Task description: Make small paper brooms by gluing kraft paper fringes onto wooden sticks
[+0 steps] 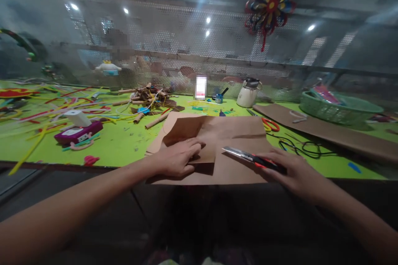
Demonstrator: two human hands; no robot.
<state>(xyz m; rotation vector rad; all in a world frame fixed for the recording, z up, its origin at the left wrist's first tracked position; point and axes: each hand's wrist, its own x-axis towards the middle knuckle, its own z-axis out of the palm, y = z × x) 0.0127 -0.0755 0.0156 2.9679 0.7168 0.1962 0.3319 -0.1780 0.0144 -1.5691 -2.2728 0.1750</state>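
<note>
Brown kraft paper [239, 132] lies creased and partly folded at the table's front edge, slightly overhanging it. My left hand [178, 158] rests on the paper's folded left part, fingers stretched forward and thumb apart, pressing down. A black and red utility knife [253, 158] is in my right hand [289, 169], its fingers wrapped round the handle. The knife's metal blade end points left, just above the paper and to the right of the fold. Whether the blade touches the paper, I cannot tell.
Orange-handled scissors [271, 124] and a black cord [306, 149] lie right of the paper. Farther right are a cardboard strip [329, 132] and a green basket [342, 109]. Rolled paper sticks [149, 95] are piled behind. A purple power strip [78, 133] sits at left.
</note>
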